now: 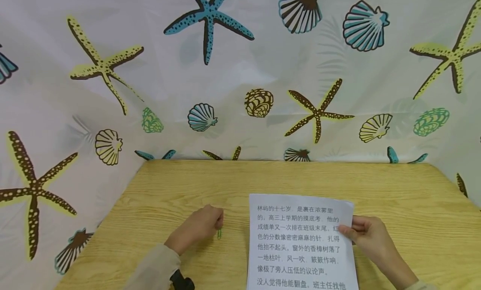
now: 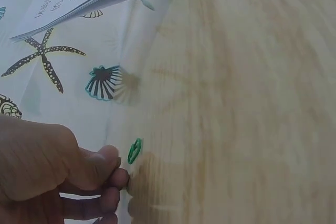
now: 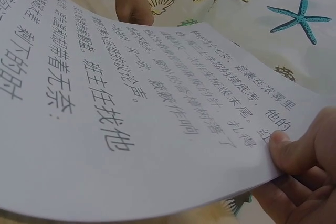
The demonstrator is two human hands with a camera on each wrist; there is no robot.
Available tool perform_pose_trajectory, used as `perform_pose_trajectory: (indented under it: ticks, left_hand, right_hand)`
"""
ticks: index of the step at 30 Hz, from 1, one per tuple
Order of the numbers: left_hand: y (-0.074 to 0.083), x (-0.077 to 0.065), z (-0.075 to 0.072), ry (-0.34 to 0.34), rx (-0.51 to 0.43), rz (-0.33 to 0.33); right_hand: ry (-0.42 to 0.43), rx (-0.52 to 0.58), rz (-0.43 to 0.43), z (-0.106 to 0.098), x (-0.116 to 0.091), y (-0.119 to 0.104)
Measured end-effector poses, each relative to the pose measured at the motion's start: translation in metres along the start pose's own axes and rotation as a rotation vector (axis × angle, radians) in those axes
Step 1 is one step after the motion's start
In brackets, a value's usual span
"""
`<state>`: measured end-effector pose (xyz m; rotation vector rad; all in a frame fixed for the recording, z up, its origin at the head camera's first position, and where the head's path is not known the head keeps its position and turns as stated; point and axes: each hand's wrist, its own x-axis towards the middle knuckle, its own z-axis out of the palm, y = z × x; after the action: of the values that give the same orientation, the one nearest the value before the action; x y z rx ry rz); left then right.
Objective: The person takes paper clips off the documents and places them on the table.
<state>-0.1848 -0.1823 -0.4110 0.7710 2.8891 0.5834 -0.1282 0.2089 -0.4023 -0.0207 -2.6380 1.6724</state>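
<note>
A stack of white printed sheets [image 1: 300,244] stands raised in front of me at the right. My right hand [image 1: 370,235] grips its right edge, with the thumb [image 3: 286,148] on the printed face and the other fingers behind. The sheets bow in the right wrist view. Left of the stack, my left hand [image 1: 203,225] is low over the table, its fingers loosely curled. A small green paper clip [image 2: 134,151] lies just beyond the left fingertips, apart from them. Nothing shows between that thumb and forefinger.
The wood-grain table [image 1: 180,177] runs back to a pale curtain [image 1: 233,73] printed with starfish and shells. The curtain also rises along the left and right sides. A black band [image 1: 181,280] shows at the left wrist, below a beige sleeve [image 1: 155,267].
</note>
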Motion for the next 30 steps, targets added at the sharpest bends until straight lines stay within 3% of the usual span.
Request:
perform_pose_trajectory:
  ticks: [3, 6, 9, 12, 21, 26, 30]
  left_hand:
    - [0.006, 0.003, 0.004, 0.061, -0.113, 0.042]
    - [0.022, 0.005, 0.012, 0.034, -0.400, 0.070]
    - [0.040, 0.004, 0.021, -0.051, -0.729, 0.021]
    - [0.052, 0.004, 0.026, -0.084, -0.888, -0.044]
    - [0.060, 0.006, 0.025, -0.053, -0.926, -0.118]
    - [0.060, 0.012, 0.028, 0.025, -0.754, -0.132]
    - [0.059, 0.017, 0.032, 0.077, -0.651, -0.130]
  right_hand:
    - [0.002, 0.012, 0.011, -0.001, 0.001, 0.001]
    - [-0.006, 0.024, 0.021, 0.000, 0.002, 0.003]
    - [-0.012, 0.032, 0.025, 0.000, 0.005, 0.004]
    - [-0.021, 0.051, 0.031, 0.001, 0.007, 0.005]
    - [-0.028, 0.105, 0.097, 0.005, 0.018, 0.003]
    - [-0.039, 0.132, 0.114, 0.006, 0.024, 0.007]
    - [-0.055, 0.047, 0.080, 0.008, 0.028, 0.011]
